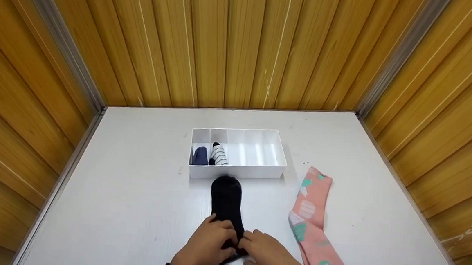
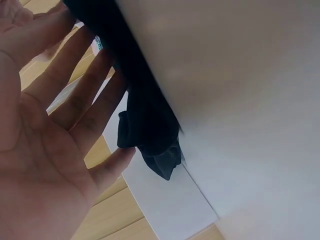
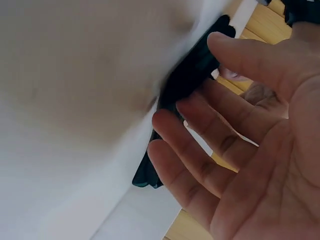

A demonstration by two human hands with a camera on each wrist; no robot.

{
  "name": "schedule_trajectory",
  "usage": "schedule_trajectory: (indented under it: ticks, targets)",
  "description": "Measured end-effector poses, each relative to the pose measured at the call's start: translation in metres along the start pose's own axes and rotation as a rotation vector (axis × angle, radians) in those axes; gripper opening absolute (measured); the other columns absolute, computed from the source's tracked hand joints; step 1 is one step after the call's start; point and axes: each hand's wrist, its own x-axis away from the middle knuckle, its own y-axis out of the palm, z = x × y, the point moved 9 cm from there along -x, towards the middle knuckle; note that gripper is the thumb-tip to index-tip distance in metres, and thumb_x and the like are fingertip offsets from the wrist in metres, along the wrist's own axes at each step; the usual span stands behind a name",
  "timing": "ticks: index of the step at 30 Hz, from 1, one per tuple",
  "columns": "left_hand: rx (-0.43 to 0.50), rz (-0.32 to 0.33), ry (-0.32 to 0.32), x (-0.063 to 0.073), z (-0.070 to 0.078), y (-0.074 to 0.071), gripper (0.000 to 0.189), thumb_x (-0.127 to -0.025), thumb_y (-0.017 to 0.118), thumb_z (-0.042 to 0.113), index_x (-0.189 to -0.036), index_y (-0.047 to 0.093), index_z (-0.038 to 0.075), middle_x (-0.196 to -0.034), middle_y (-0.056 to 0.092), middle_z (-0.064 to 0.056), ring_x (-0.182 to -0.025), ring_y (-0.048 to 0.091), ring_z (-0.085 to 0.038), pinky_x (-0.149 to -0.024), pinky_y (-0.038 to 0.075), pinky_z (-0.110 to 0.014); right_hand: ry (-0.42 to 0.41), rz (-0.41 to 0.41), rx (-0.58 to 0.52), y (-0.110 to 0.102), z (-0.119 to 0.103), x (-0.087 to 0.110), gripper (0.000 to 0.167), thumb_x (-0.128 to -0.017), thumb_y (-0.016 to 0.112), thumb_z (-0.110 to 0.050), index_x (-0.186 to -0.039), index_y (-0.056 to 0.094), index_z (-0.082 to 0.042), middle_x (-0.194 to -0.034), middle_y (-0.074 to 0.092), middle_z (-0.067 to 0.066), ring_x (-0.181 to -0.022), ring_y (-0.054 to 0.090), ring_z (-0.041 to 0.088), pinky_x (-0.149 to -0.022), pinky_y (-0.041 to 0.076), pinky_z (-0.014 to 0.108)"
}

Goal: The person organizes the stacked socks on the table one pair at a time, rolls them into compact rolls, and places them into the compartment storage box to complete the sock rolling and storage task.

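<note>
A black sock lies lengthwise on the white table, its rounded end close to the front of a divided white box. My left hand rests over the lower part of the sock; in the left wrist view its fingers are spread and nearly straight, with tips against the dark fabric. From the other side my right hand touches the sock near its cuff. The right wrist view shows relaxed fingers along the sock's edge and the thumb beside it. Part of the cuff is hidden beneath the hands.
The white box holds a rolled navy sock and a striped sock in separate left compartments. To the right lies a long pink patterned sock. Yellow wood-look panels wall the table at the back and both sides.
</note>
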Motion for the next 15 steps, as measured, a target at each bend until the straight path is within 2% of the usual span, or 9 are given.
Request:
schedule_trajectory:
  ticks: [5,8,15]
  targets:
    - [0.021,-0.024,-0.026,0.006,0.004,0.002,0.02,-0.077,0.084,0.044,-0.093,0.076,0.035,-0.108,0.064,0.016,-0.105,0.06,-0.012,-0.106,0.041,-0.061,0.046,-0.014,0.034,0.002,0.007,-0.004,0.025,-0.081,0.082,-0.029,-0.101,0.069,-0.021,-0.096,0.057,-0.011,-0.082,0.047,0.007,-0.068,0.043,0.023]
    - [0.011,-0.046,-0.048,0.009,0.005,0.006,0.026,-0.071,0.088,0.043,-0.092,0.074,0.037,-0.107,0.062,0.016,-0.104,0.059,-0.013,-0.101,0.043,-0.057,0.048,-0.033,0.016,0.005,0.008,-0.004,0.022,-0.081,0.082,-0.028,-0.099,0.07,-0.022,-0.094,0.058,-0.012,-0.08,0.046,0.005,-0.067,0.042,0.022]
    - [-0.009,-0.054,-0.075,0.013,0.007,0.009,0.031,-0.068,0.087,0.025,-0.092,0.074,0.038,-0.098,0.062,0.016,-0.098,0.06,-0.013,-0.099,0.043,-0.057,0.023,-0.011,-0.008,0.009,0.007,-0.003,0.02,-0.081,0.082,-0.031,-0.095,0.071,-0.023,-0.088,0.057,-0.014,-0.076,0.048,0.002,-0.064,0.042,0.02]
